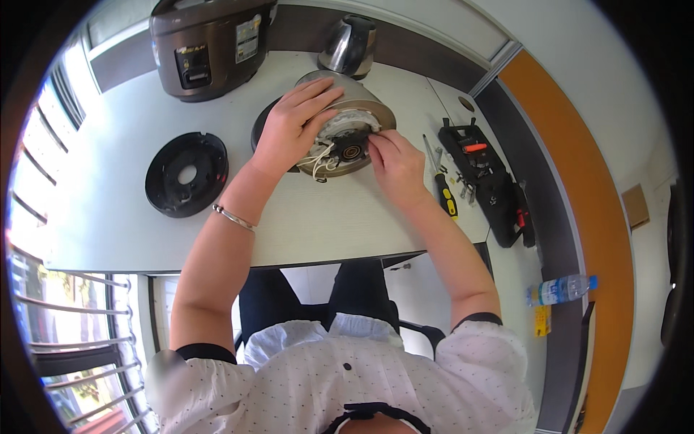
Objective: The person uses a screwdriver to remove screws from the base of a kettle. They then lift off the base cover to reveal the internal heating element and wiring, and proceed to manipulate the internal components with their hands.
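Note:
A steel electric kettle (354,90) lies tipped on the white table, its opened underside facing me. White wires (318,160) and a black round coupler with coppery rings (352,152) show there. My left hand (293,123) rests over the kettle's body, fingers stretched along the metal and thumb by the underside's rim, steadying it. At the coupler's right edge, the thumb and fingertips of my right hand (394,159) are pinched together. What lies between those fingertips is too small to tell. To the left lies a black round base cover with a central hole (206,163).
A brown rice cooker (206,61) and another steel kettle (347,47) stand at the back. On the right lie a yellow-black screwdriver (444,195), small loose metal parts (466,189) and an open black tool case (481,163). Farther right is a water bottle (560,291).

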A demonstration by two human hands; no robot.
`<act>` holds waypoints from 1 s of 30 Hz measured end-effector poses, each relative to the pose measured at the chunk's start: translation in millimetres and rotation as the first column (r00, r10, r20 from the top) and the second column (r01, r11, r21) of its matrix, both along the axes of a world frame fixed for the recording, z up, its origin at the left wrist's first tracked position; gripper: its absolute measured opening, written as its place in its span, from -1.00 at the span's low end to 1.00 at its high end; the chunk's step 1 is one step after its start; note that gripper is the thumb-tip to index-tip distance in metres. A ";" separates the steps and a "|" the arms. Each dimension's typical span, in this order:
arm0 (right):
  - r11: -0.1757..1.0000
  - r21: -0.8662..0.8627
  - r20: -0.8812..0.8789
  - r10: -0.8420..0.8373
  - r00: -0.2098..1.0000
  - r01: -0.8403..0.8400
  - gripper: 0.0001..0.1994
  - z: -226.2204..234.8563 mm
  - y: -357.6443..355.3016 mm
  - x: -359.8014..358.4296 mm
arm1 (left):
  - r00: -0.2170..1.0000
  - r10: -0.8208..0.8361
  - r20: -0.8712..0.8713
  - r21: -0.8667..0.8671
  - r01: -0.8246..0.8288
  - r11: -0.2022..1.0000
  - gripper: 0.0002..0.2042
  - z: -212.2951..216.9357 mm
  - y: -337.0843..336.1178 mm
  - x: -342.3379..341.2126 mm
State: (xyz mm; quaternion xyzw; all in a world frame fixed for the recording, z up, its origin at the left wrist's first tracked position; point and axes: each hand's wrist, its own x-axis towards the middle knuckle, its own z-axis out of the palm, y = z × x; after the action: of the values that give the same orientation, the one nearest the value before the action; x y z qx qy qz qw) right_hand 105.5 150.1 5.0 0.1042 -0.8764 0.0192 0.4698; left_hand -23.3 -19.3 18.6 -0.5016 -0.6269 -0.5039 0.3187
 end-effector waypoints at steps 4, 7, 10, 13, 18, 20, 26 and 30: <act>0.990 -0.129 0.013 -0.056 0.998 0.057 -0.89 -3.1 -5.7 -0.3 | 1.000 -0.001 0.001 0.005 0.001 1.000 -0.71 -0.4 -0.5 1.1; 0.984 -0.160 0.020 -0.082 0.996 0.084 -0.90 -4.5 -7.5 -0.8 | 1.000 -0.010 0.002 -0.028 0.010 1.000 -0.69 -1.5 -0.3 -0.6; 0.982 -0.155 0.016 -0.107 0.994 0.108 -0.90 -4.5 -11.8 -2.2 | 1.000 -0.006 -0.009 -0.020 0.006 1.000 -0.69 -1.7 -0.3 -2.0; 0.990 -0.128 -0.015 -0.056 0.998 0.054 -0.88 0.2 -14.6 -2.6 | 1.000 -0.006 0.008 -0.023 0.006 1.000 -0.69 -2.7 -0.6 -2.5; 0.998 0.066 0.005 -0.005 1.000 0.005 -0.83 2.3 -4.3 -2.2 | 1.000 -0.017 0.007 -0.023 0.017 1.000 -0.68 -0.9 -0.5 -0.9; 0.991 0.130 0.015 0.022 1.000 -0.024 -0.82 3.8 0.8 -2.3 | 1.000 -0.020 0.011 -0.025 0.020 0.999 -0.68 -0.6 -0.7 -0.6; 0.979 0.185 0.031 0.075 0.997 -0.079 -0.82 7.1 8.6 -2.2 | 1.000 -0.014 0.001 -0.031 0.014 0.999 -0.68 -0.6 -0.3 -0.9; 0.996 0.084 0.001 0.023 1.000 -0.023 -0.83 3.8 4.8 -0.8 | 1.000 -0.001 -0.009 -0.033 0.000 0.999 -0.68 -0.4 -0.8 -0.2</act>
State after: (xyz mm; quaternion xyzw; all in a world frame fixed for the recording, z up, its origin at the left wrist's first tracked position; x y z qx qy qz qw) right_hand 104.7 154.8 8.7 0.1337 -0.8752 -0.0122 0.4649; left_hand -23.5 -20.0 18.2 -0.5092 -0.6337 -0.4912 0.3129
